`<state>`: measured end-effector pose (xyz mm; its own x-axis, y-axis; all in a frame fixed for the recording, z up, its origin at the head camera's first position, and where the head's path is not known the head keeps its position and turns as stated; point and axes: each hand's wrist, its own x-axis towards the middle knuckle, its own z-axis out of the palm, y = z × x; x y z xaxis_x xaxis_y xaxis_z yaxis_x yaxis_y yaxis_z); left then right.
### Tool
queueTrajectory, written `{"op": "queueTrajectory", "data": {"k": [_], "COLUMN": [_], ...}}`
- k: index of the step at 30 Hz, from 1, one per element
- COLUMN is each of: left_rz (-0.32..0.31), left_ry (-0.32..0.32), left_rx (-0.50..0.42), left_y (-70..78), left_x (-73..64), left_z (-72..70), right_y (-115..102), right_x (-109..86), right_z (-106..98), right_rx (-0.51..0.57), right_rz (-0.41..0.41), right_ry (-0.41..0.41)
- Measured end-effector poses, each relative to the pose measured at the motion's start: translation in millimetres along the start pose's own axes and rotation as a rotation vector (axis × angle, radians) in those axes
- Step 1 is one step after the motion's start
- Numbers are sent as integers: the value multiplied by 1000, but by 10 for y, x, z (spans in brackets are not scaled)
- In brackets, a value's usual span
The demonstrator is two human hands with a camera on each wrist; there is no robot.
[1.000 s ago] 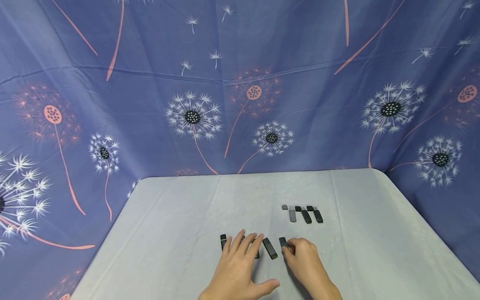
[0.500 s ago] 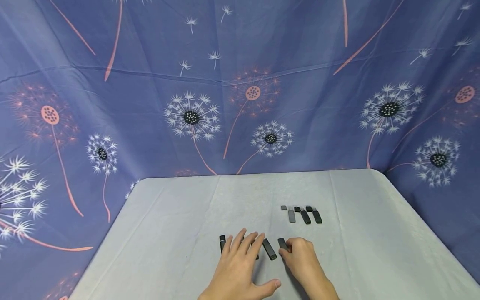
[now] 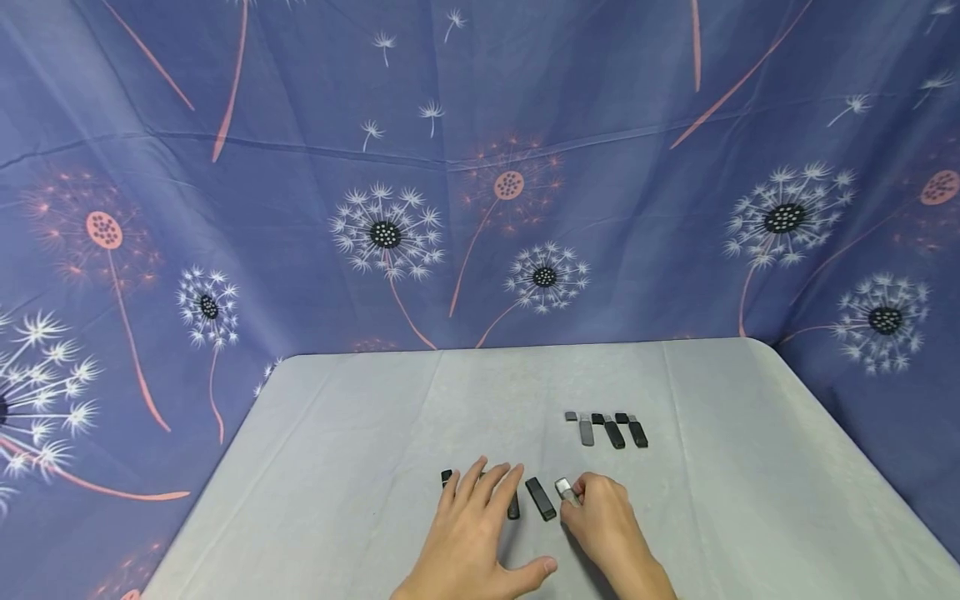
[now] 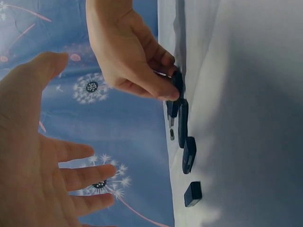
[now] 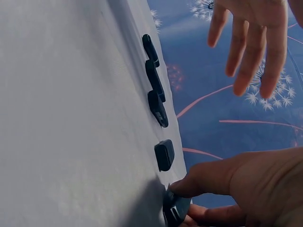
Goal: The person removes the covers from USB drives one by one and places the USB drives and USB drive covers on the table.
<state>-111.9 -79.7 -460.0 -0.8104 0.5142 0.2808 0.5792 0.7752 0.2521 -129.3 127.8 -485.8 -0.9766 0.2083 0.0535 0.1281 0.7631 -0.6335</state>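
In the head view my right hand pinches a USB stick between thumb and fingers, low at the table. The stick's far end looks bright silver; whether that is bare metal or glare I cannot tell. The right wrist view shows the same stick, dark, under the thumb. My left hand hovers with spread fingers, holding nothing, and partly hides the row of sticks. Of that row, a dark stick lies between the hands, another black one shows past the fingers, and a third peeks out at the left.
Farther back lie a grey uncapped USB stick and two black ones, the middle and the right. Small caps, one grey, sit beside their plugs. A pale cloth covers the table; a blue dandelion curtain hangs behind.
The far end of the stick in my right hand, dark before, now shows bright silver. Both hands stay almost in place; the left shifts slightly.
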Motion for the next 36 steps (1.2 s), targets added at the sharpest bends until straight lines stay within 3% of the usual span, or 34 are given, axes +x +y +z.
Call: {"op": "queueTrajectory", "data": {"k": [8,15,26,32,36], "left_rz": [-35,13,110,177,186], "left_ry": [-39,-37,-19,-4,-6], "left_rx": [-69,-92,-114,-133,-156], "left_y": [-38,28,101,156,187], "left_x": [23,64,119,163,182], "left_z": [-35,32,159,149,111], "right_y": [74,119,79,87,79], "right_x": [-19,-15,-101,-141,-166], "right_z": [-96,-187,-412,-583,-689], "right_rx": [14,21,105,150,154], "right_rz": [17,-3,-34,-19,-29], "right_ry": [-40,-47,10,-21,-28]}}
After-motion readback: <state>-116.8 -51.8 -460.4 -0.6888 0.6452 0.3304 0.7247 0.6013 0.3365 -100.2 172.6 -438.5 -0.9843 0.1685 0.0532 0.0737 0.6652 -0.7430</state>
